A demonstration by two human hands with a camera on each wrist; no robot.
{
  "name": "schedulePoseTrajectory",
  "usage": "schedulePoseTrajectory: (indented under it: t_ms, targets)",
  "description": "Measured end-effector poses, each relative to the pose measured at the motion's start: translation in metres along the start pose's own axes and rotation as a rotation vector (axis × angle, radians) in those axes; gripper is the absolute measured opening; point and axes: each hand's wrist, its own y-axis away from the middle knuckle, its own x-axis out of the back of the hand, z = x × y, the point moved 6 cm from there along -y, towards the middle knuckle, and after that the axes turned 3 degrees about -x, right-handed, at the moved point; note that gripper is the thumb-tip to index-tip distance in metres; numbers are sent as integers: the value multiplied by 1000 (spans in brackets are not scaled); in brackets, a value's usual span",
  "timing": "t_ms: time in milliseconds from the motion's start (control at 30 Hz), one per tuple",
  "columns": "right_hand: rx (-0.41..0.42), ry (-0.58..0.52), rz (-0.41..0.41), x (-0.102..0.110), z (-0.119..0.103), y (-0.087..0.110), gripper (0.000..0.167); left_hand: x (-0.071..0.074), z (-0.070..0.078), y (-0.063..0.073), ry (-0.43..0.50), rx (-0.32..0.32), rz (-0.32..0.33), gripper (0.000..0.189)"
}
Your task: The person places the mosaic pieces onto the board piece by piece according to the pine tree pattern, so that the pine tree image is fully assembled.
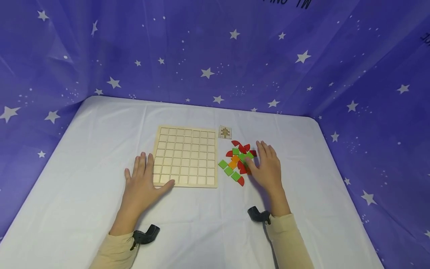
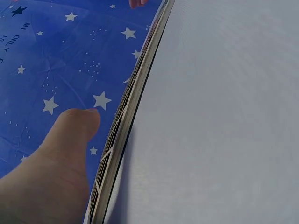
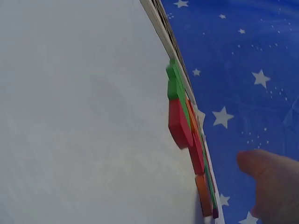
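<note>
A pale wooden board (image 1: pixel 184 157) with a grid of square recesses lies flat in the head view. My left hand (image 1: pixel 139 188) lies at its lower left corner, fingers along the left side and thumb at the near edge. To the right of the board is a loose pile of flat pieces: green squares (image 1: pixel 223 164), orange squares (image 1: pixel 233 164) and red quarter-rounds (image 1: pixel 240 181). My right hand (image 1: pixel 267 170) is at the pile's right side, fingers extended, thumb over some pieces and partly hiding them. Whether the thumb touches them I cannot tell. Neither hand grips anything.
A small card (image 1: pixel 225 132) with a brown tree on a grid lies by the board's upper right corner. White cloth covers the table (image 1: pixel 195 231). Behind and to the right hangs a purple-blue curtain (image 1: pixel 188 48) with white stars. Dark devices (image 1: pixel 146 234) sit at both wrists.
</note>
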Motion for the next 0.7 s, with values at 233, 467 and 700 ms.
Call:
schedulePoseTrajectory:
  t_ms: [233, 467, 700]
  targets:
    - [-45, -16, -38, -7, 21, -7, 73, -4, -3, 5, -9, -35, -26, 126]
    - [-45, -78, -61, -13, 29, -15, 63, -6, -5, 7, -36, -58, -24, 126]
    - [-32, -100, -85, -15, 26, -27, 55, -9, -7, 5, -30, -56, -25, 122]
